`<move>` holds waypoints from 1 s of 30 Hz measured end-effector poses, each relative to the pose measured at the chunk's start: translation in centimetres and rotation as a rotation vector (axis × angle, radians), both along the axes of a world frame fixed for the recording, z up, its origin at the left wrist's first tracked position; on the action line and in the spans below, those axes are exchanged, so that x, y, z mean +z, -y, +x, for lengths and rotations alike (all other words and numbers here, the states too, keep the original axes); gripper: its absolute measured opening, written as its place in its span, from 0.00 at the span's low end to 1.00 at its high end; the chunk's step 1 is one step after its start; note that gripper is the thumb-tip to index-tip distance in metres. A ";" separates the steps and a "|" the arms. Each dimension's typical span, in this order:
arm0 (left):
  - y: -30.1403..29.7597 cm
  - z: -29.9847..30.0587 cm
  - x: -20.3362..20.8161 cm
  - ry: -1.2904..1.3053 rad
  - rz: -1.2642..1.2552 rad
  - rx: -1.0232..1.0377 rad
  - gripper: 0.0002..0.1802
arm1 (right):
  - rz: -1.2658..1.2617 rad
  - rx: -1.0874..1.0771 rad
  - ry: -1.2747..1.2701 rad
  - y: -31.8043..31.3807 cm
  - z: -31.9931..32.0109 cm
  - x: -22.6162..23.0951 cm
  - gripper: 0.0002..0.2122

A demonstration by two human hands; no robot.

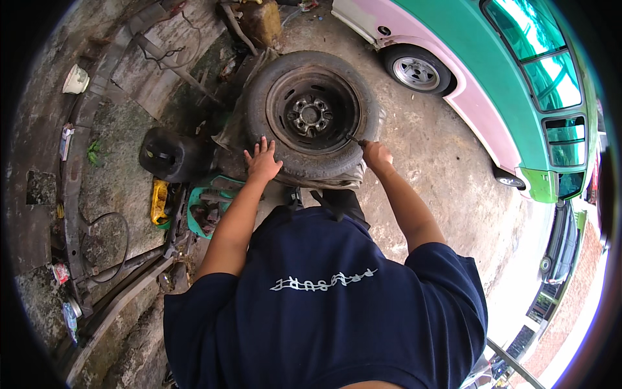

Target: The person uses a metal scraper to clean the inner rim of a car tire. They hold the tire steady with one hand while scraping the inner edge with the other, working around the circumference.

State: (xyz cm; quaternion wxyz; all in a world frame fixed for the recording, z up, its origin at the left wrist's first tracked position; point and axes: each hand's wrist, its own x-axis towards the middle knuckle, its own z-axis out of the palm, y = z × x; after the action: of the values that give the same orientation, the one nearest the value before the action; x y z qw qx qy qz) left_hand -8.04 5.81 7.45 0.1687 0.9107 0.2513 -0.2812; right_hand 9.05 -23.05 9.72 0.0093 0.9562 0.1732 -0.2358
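A worn black tyre on a rusty dark steel wheel lies flat in front of me, on a dusty sheet-covered support. My left hand rests on the near left sidewall, its fingers spread and nothing in it. At the near right of the tyre, my right hand is closed round a thin dark bar-like tool. The tool's tip reaches the rim's edge, where the tyre meets the steel. Most of its handle is hidden in my fist, so its exact kind is unclear.
To the left sit a black plastic jerrycan, a yellow container and a teal basket with dark items. Metal framing lines the far left. A green and pink van stands at the right on the concrete floor.
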 end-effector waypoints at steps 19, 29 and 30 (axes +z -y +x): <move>0.1 -0.2 -0.3 0.033 0.007 -0.001 0.47 | 0.067 -0.068 -0.010 0.8 0.3 0.2 0.16; 0.0 -0.2 -0.2 0.033 -0.008 -0.002 0.47 | 0.067 -0.043 -0.013 0.4 -3.5 -1.8 0.14; 0.0 -0.2 -0.1 0.033 -0.006 -0.003 0.47 | 0.061 -0.082 0.005 0.7 -2.9 -1.9 0.14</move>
State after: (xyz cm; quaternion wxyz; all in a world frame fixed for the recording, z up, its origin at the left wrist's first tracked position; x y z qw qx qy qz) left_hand -8.28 5.79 7.33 0.1751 0.9150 0.2461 -0.2674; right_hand 6.16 -23.72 7.77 -0.0289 0.9629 0.1410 -0.2281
